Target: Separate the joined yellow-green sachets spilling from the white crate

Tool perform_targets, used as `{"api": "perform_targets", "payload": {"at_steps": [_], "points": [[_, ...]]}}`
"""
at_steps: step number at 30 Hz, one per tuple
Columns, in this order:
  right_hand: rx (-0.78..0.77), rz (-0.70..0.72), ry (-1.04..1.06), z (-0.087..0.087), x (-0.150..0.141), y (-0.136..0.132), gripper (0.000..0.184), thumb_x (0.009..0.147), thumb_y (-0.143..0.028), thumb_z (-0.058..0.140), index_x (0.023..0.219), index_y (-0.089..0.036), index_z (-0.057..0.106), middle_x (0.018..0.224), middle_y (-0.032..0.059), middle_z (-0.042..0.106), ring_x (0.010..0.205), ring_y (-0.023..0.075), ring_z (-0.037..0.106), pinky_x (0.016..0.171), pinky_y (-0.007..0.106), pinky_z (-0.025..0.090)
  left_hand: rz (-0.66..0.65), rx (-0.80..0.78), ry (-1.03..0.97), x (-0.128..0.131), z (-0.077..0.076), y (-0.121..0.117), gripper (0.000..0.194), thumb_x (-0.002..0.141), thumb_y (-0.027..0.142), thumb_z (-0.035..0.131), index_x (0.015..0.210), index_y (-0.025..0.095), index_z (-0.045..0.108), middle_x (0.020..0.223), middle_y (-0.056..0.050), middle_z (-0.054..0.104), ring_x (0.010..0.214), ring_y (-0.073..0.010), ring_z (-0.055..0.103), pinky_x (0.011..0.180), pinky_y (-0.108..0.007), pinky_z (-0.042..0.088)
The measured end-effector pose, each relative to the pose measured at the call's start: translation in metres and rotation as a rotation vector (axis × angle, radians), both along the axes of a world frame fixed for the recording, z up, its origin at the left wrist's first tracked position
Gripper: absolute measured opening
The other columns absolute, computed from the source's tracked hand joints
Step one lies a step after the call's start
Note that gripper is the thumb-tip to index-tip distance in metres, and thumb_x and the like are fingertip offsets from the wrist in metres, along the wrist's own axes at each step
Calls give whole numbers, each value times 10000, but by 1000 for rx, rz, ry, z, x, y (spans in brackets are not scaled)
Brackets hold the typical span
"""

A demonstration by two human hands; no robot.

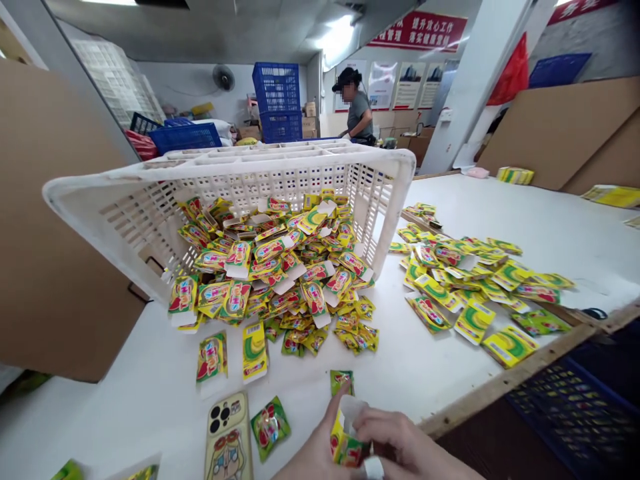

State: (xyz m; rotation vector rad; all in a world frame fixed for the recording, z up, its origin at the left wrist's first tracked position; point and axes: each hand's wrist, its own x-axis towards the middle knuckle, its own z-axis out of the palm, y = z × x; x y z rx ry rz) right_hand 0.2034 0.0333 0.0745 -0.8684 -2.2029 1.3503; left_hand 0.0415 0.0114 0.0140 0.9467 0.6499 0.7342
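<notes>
Low in the view, my left hand (316, 445) is closed around a small yellow-and-green candy box (341, 445), its white flaps raised at the top. My right hand (400, 433) grips the same box from the other side, and a white band shows on one of its fingers. Just beyond my left fingertip lies a green sachet (340, 380); whether the finger touches it I cannot tell. Left of my hands are another green sachet (271, 427) and a phone in a cartoon case (228, 437). Two flattened candy boxes (255, 350) lie farther up the table.
A white plastic crate (230, 163) lies tipped on its side, with many candy boxes (273, 250) and small sachets (357, 333) spilling out. More boxes (475, 320) are heaped at right by the wooden table edge (510, 370). Beyond the crate stands a person (359, 110).
</notes>
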Motion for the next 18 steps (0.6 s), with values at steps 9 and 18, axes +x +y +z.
{"api": "perform_targets", "payload": {"at_steps": [9,18], "points": [[812,-867,-702,-12,111,91,356,817,-178,370,1129,-185,543,1200,125,562,788,257,617,555,340,476,433,586,1429,-84,5,5,387,678,356,611,1028,192,587,1099,-142,569,1085,-359,458,884,-496,362],[617,-312,-520,-60,-25,102,306,711,-88,509,1008,-113,578,999,170,604,958,305,518,801,447,437,469,436,1266,-95,-2,3,185,715,356,561,772,181,579,828,-93,625,853,-301,561,759,-421,406]]}}
